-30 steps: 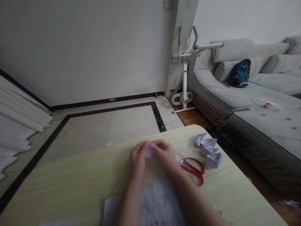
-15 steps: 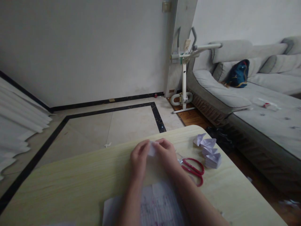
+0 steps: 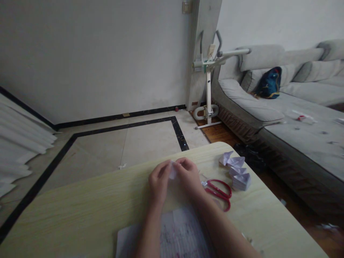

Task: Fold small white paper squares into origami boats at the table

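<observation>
At a pale wood-grain table (image 3: 80, 211), the left hand (image 3: 158, 181) and right hand (image 3: 189, 176) sit close, red-handled metal scissors (image 3: 220, 195) beside the right, presumably for easy reach. Both hands' fingertips pinch a small white paper piece (image 3: 172, 172) between them, apparently to steady it.

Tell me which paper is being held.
The small paper, pinched between the left hand and right hand; the folded papers sit right of the scissors, and the marked sheet lies on the table below the forearms.
</observation>
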